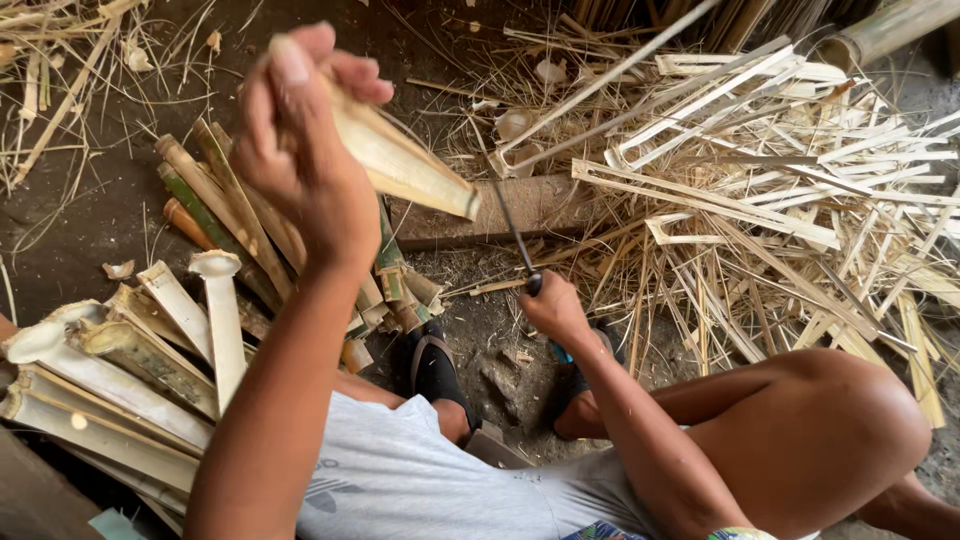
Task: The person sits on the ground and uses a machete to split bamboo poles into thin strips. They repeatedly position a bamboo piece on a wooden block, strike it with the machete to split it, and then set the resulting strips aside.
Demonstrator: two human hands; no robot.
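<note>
Bamboo, in the form of a split length (400,160), is held up in the left hand (300,150), raised above the dirt floor (90,230) toward the left of the scene. The piece is judged stiff and light, with a pale inner face and a cleanly cut far end; its split edges are likely sharp and splintery, so it is best taken around the middle or the near end, with the fingers laid on the smooth outer skin. The left grip is clenched around the near end of the piece, thumb on top and fingers wrapped beneath.

A dark blade (512,232) is held by its handle in the right hand (555,310), lower and toward the centre; that grip is closed tightly on the handle, and the blade is angled upward toward the cut end of the piece (whether they touch cannot be told).

A stack of split bamboo sections (130,360) lies on the near left, and a heap of thin pale strips (760,200) is spread on the far right
</note>
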